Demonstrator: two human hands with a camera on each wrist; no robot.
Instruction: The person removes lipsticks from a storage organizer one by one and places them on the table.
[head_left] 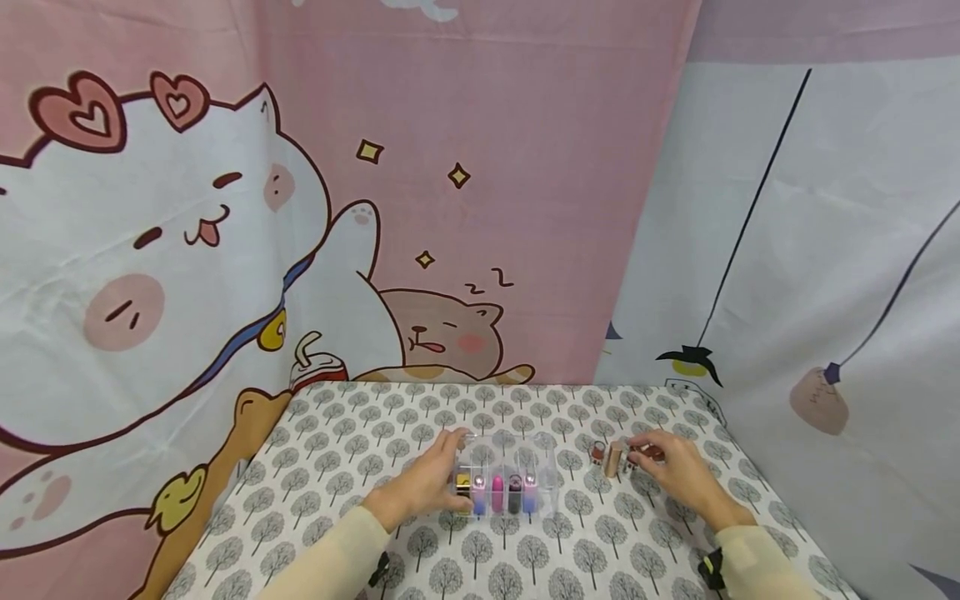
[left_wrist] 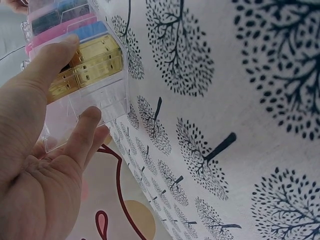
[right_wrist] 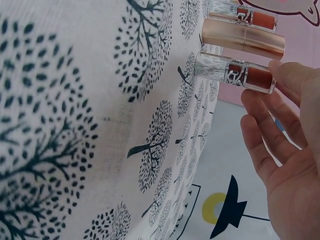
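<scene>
My left hand (head_left: 431,475) grips the left side of a clear plastic lipstick organizer (head_left: 555,479), its thumb over a gold-and-black lipstick tube (left_wrist: 100,57) in the front row. Beside that tube stand blue-and-pink, bright pink and dark tubes in the same row. To the right, my right hand (head_left: 678,471) pinches the top end of a lip gloss tube (right_wrist: 235,74) with a clear patterned part and a red-brown part. Close by it stand a rose-gold lipstick tube (right_wrist: 243,39) and a second, similar lip gloss tube (head_left: 597,452).
A white tablecloth (head_left: 420,546) printed with grey trees covers the table. Behind it hangs a pink cartoon curtain (head_left: 525,208), and a pale curtain (head_left: 862,250) borders the right side. The back row of the organizer shows tree print through its clear walls.
</scene>
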